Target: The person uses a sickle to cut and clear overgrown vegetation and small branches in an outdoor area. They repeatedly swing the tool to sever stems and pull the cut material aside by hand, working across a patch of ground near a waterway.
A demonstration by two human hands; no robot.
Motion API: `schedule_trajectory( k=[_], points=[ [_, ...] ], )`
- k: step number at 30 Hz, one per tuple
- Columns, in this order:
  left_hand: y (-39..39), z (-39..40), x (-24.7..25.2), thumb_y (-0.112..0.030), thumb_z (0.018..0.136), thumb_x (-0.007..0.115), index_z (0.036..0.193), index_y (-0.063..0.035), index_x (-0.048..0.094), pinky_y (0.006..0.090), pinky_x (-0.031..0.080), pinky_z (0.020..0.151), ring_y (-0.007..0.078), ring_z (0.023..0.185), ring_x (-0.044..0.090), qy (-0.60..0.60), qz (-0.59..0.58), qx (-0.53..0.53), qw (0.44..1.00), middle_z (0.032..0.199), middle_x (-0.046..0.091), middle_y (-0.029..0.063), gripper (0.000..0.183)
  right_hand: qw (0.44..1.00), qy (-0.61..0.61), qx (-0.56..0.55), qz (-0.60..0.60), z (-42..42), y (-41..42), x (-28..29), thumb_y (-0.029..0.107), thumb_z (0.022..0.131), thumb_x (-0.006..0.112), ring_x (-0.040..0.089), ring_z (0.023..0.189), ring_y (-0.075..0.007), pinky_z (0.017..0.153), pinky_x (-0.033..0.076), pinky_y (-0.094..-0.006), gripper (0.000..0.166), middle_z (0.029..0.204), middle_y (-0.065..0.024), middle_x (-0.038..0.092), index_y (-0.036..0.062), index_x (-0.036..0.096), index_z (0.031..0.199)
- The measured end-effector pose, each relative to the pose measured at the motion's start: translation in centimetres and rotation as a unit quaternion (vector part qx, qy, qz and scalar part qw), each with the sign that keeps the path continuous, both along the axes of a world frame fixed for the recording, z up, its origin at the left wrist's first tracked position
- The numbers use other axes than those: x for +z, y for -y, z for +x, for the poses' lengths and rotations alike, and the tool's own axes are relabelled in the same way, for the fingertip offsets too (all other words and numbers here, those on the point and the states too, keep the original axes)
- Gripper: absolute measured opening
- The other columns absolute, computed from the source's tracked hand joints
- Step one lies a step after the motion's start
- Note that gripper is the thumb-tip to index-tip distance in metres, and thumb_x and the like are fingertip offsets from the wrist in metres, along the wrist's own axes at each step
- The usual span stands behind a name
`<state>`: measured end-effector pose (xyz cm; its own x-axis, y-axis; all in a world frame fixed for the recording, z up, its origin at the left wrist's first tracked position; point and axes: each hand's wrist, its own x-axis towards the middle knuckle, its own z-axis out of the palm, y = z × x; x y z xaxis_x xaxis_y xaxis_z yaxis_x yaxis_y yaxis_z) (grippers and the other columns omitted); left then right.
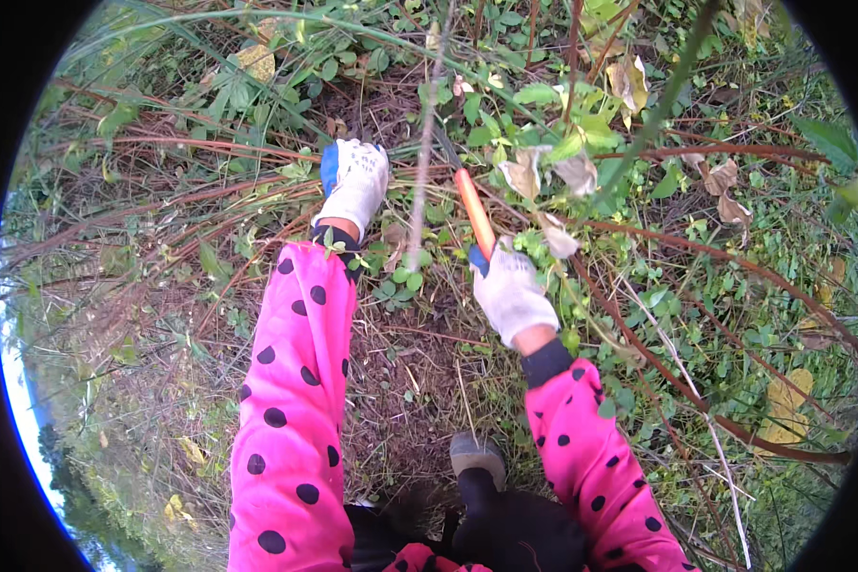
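My left hand (355, 181), in a white knitted glove with a blue palm, is closed around a bunch of thin reddish and green plant stems (257, 149) that run out to the left. To its right, my right hand (511, 289), gloved alike, grips the orange handle (475, 211) of a hand tool. The handle points up and slightly left, towards the base of the stems. A dark, narrow part continues from its upper end among the leaves; its shape is too hidden to tell what tool it is.
Long reddish stems (715, 250) arch across the right side, with dry curled leaves (522, 171) near the handle. A blurred thin stem (425, 143) crosses between the hands, close to the camera. Below, a shoe (477, 457) stands on soil with dry grass (407, 386).
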<state>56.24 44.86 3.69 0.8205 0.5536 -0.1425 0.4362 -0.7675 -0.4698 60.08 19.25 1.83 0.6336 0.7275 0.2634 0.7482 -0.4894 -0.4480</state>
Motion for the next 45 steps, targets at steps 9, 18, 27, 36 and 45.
schedule_trajectory(
  k=[9, 18, 27, 36, 45],
  points=[
    [0.7, -3.6, -0.6, -0.015, 0.080, 0.051, 0.097, -0.0142, 0.062, 0.0345, 0.046, 0.071, 0.0196, 0.088, 0.062, 0.054, 0.051, -0.047, 0.996, 0.091, 0.065, 0.0038, 0.020, 0.958, -0.286, -0.035, -0.016, -3.7, 1.1, 1.7, 0.031, 0.085, 0.054, 0.056, 0.074, -0.0421, 0.067, 0.044, -0.0492, 0.032, 0.076, -0.0252, 0.057, 0.0008, 0.045, 0.094],
    [2.5, -4.0, 1.5, -0.017, 0.081, 0.050, 0.098, -0.0152, 0.058, 0.0338, 0.044, 0.073, 0.0188, 0.093, 0.058, 0.050, -0.013, 0.026, 0.998, 0.095, 0.062, 0.0056, 0.019, 0.976, -0.209, -0.061, 0.010, -5.1, 0.0, 1.2, 0.024, 0.084, 0.054, 0.057, 0.068, -0.0393, 0.061, 0.044, -0.0467, 0.027, 0.074, -0.0212, 0.058, 0.0030, 0.043, 0.098],
    [3.0, -2.4, 1.9, -0.017, 0.082, 0.052, 0.101, -0.0134, 0.059, 0.0346, 0.045, 0.074, 0.0193, 0.094, 0.058, 0.044, -0.008, 0.015, 0.999, 0.096, 0.062, 0.0041, 0.021, 0.771, -0.630, -0.093, 0.007, 0.4, -1.4, 2.2, 0.021, 0.088, 0.050, 0.048, 0.044, -0.0120, 0.038, 0.042, -0.0289, 0.016, 0.059, -0.0015, 0.050, 0.0045, 0.050, 0.087],
    [8.6, -9.1, 0.5, -0.018, 0.078, 0.049, 0.094, -0.0142, 0.057, 0.0406, 0.041, 0.069, 0.0226, 0.087, 0.055, 0.060, -0.051, -0.087, 0.993, 0.085, 0.059, 0.0052, 0.018, 0.915, -0.401, -0.028, 0.017, -8.0, 15.1, 2.2, 0.003, 0.082, 0.050, 0.047, 0.043, -0.0083, 0.039, 0.041, -0.0238, 0.010, 0.059, -0.0002, 0.050, 0.0048, 0.050, 0.092],
    [10.4, -11.9, 2.1, -0.015, 0.075, 0.053, 0.097, -0.0133, 0.054, 0.0398, 0.038, 0.075, 0.0238, 0.089, 0.053, 0.009, -0.089, -0.079, 0.993, 0.086, 0.057, 0.0060, 0.021, 0.809, -0.577, -0.072, 0.087, -8.1, 12.4, 1.8, 0.005, 0.085, 0.049, 0.049, 0.043, -0.0088, 0.036, 0.042, -0.0247, 0.012, 0.058, -0.0017, 0.052, 0.0025, 0.049, 0.096]
  ],
)
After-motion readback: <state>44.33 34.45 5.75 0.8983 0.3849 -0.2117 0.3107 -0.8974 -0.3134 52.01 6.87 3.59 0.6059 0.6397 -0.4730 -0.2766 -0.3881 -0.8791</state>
